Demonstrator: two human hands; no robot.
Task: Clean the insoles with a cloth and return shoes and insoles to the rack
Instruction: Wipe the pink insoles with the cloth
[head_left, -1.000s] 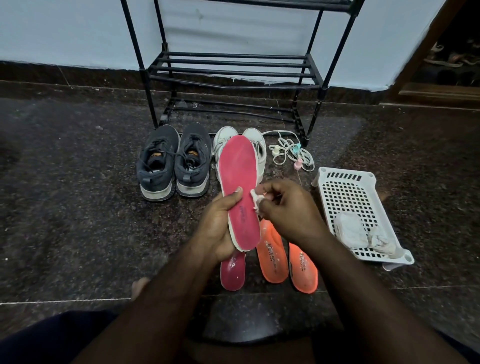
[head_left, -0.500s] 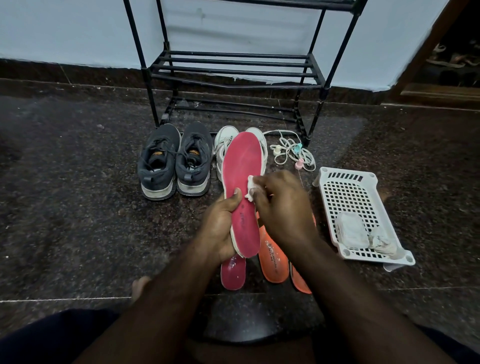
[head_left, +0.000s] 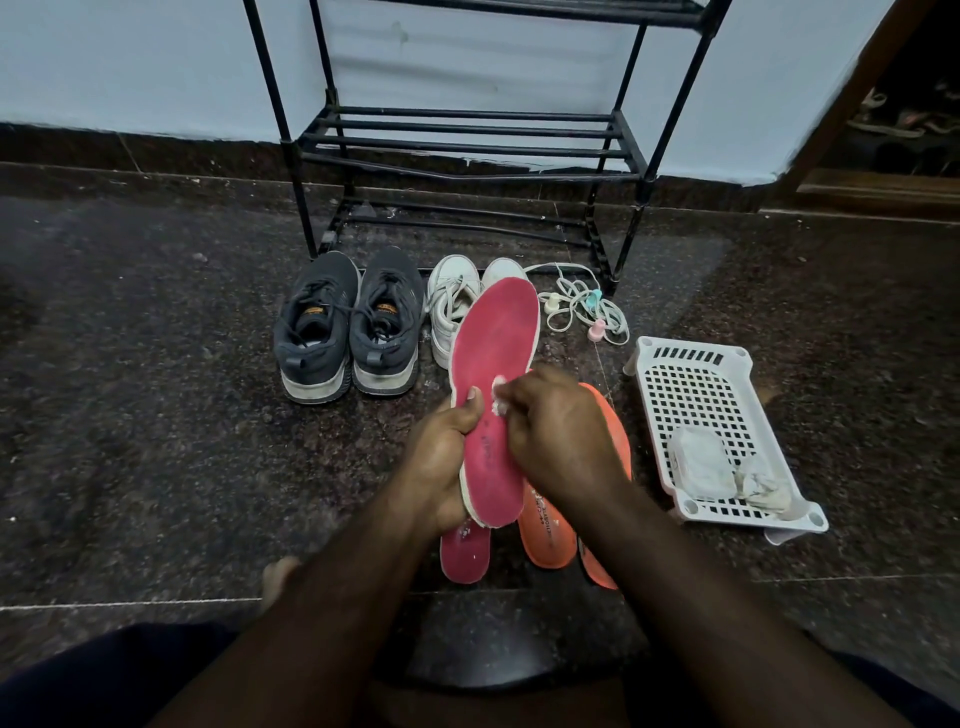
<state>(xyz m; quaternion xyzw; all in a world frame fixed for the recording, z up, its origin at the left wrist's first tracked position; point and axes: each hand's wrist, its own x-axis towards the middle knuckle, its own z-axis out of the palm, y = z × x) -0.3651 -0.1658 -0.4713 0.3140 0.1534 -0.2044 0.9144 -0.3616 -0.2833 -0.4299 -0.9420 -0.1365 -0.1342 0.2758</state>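
Note:
My left hand (head_left: 441, 452) grips a pink insole (head_left: 496, 353) by its lower half, thumb across its face, and holds it up toe-away over the floor. Pressed against the middle of that insole is a small white cloth (head_left: 500, 397), pinched by my right hand (head_left: 556, 436). A second pink insole (head_left: 465, 553) and two orange insoles (head_left: 545, 535) lie on the floor below my hands, partly hidden. Dark grey sneakers (head_left: 348, 327) and white sneakers (head_left: 454, 301) stand in front of the black shoe rack (head_left: 467, 140).
A white perforated plastic basket (head_left: 696, 395) sits on the floor at the right with crumpled white cloths (head_left: 698, 460) in it. Loose white laces with coloured clips (head_left: 587, 312) lie by the rack's right leg. My bare toes (head_left: 278, 571) show lower left.
My right hand with the cloth has moved from the insole's right edge onto its middle. The insole has tilted slightly, its toe farther to the right.

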